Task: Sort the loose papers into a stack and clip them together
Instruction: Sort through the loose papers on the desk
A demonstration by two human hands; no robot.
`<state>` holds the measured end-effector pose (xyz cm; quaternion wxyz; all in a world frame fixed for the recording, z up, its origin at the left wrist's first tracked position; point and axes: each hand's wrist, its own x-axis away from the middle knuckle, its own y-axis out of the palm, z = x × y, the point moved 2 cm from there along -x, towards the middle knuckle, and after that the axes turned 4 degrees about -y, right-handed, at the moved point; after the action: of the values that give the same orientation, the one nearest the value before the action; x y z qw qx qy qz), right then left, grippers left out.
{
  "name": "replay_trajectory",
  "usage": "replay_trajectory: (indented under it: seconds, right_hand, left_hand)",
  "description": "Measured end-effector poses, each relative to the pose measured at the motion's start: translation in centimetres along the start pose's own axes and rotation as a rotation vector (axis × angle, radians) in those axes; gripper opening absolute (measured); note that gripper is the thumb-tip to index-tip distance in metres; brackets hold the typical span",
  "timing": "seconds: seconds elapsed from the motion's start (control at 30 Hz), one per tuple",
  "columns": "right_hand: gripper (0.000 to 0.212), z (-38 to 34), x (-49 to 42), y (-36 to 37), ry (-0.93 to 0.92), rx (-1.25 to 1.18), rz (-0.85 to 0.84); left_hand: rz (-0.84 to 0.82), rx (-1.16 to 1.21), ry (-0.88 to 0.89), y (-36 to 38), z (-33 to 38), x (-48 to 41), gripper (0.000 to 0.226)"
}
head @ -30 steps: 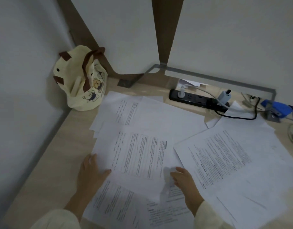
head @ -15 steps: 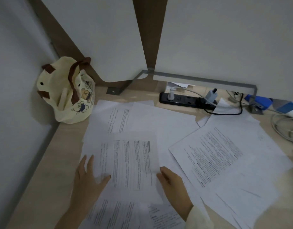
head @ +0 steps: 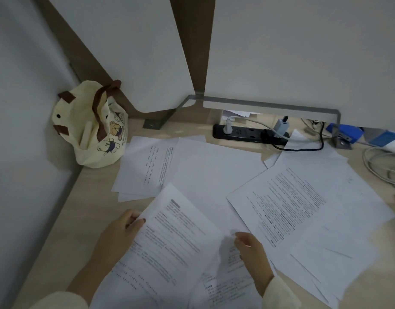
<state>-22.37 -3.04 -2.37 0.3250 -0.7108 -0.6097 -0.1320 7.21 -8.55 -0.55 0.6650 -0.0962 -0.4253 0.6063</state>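
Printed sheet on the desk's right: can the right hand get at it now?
Probably yes: the printed sheet lies uncovered beside the right hand, which only pinches the lifted sheet.

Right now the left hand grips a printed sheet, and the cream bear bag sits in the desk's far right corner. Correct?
One error: the head view shows the cream bear bag in the far left corner. The left hand does grip the printed sheet.

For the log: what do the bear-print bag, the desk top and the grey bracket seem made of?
Bear-print bag: soft cream cloth, likely canvas; it slumps and creases. Desk top: matte pale wood grain, perhaps laminate. Grey bracket: dull metal by its look, a thin bent strip with a bolted foot.
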Motion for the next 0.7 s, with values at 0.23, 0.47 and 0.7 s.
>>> replay_trajectory:
  seconds: [0.23, 0.47, 0.7]
  right_hand:
    - [0.013, -0.1, -0.5, 1.3, 0.203, -0.266, -0.081]
    - [0.014, -1.4, -0.5, 4.2, 0.125, -0.198, -0.179]
    - [0.016, -3.0, 1.7, 0.4, -0.079, -0.25, -0.132]
  left_hand:
    - [0.101, 0.232, -0.266, 1.6, -4.2, 2.0, 0.022]
    - [0.09, 0.391, -0.389, 3.3, -5.3, 4.0, 0.017]
    - [0.259, 0.579, -0.429, 3.2, -6.3, 6.5, 0.013]
